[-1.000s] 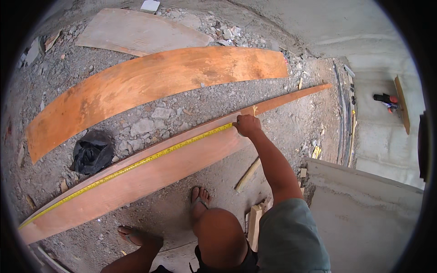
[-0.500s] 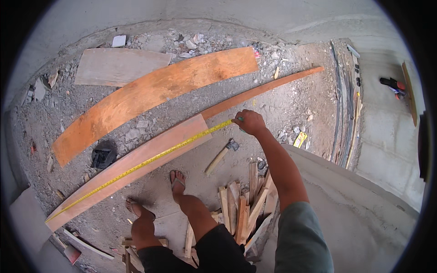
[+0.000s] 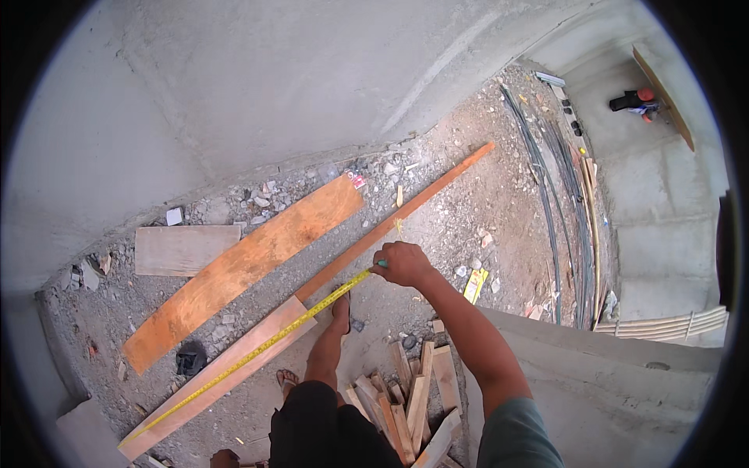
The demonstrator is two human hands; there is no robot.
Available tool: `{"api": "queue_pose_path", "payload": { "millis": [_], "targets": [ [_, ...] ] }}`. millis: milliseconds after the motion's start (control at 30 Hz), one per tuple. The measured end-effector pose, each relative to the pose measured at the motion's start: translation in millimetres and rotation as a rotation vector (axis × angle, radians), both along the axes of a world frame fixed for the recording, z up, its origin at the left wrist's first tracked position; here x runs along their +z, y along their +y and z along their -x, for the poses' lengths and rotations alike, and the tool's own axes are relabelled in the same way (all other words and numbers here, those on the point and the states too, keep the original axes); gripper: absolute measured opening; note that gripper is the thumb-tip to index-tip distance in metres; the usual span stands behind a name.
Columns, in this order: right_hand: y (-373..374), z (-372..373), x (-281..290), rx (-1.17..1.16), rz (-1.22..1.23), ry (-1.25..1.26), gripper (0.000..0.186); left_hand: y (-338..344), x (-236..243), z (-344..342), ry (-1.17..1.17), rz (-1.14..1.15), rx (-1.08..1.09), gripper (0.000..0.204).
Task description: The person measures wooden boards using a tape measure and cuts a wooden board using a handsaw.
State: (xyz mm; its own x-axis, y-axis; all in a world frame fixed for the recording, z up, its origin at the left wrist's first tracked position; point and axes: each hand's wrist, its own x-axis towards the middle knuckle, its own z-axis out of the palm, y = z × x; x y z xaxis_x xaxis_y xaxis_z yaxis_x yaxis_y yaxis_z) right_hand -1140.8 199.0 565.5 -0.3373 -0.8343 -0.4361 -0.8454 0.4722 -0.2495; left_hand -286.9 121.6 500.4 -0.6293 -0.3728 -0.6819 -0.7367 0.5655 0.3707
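My right hand point(image 3: 403, 264) is closed around the teal case of a tape measure point(image 3: 380, 265). Its yellow blade point(image 3: 261, 348) runs down to the left along a pale wooden plank point(image 3: 218, 395), reaching the plank's far left end. The case is held beyond the plank's right end. What looks like part of my left hand point(image 3: 225, 459) shows at the lower edge, its fingers hidden. A narrow reddish board point(image 3: 398, 218) continues from the plank's right end toward the upper right. By my forward foot lies the dark head of a hammer point(image 3: 356, 325), its handle mostly covered by my leg.
A wide orange board point(image 3: 250, 269) and a grey board point(image 3: 187, 248) lie on rubble beyond the plank. Several wood offcuts point(image 3: 413, 398) are piled near my legs. Long dark rods point(image 3: 566, 203) stretch along the right, beside a concrete ledge point(image 3: 562, 343).
I have stepped rightward, one foot now beside the plank's right end. My right hand still holds the tape measure. The view has turned, showing more wall, and a bit of hand appears below.
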Motion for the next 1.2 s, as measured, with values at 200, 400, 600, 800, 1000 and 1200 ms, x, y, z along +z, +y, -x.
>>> {"api": "queue_pose_path", "payload": {
  "millis": [200,400,600,800,1000,1200],
  "targets": [
    [22,121,2,0.009,-0.029,-0.006,0.03,21,-8,253,-0.869,-0.235,-0.197,0.021],
    [72,260,21,-0.164,-0.158,-0.049,0.031,18,81,460,-0.663,-0.157,-0.12,0.024],
    [135,379,47,-0.074,-0.248,-0.062,0.037,25,125,597,-0.671,-0.054,-0.046,0.031],
    [171,504,4,0.126,-0.191,-0.112,0.038,88,105,734,-0.452,0.118,0.181,0.026],
    [151,578,-6,0.159,-0.279,-0.138,0.034,194,135,919,-0.434,0.166,0.492,0.019],
    [116,625,-27,0.298,0.014,-0.192,0.032,254,136,1054,-0.191,0.213,0.689,0.022]
  ]
}}
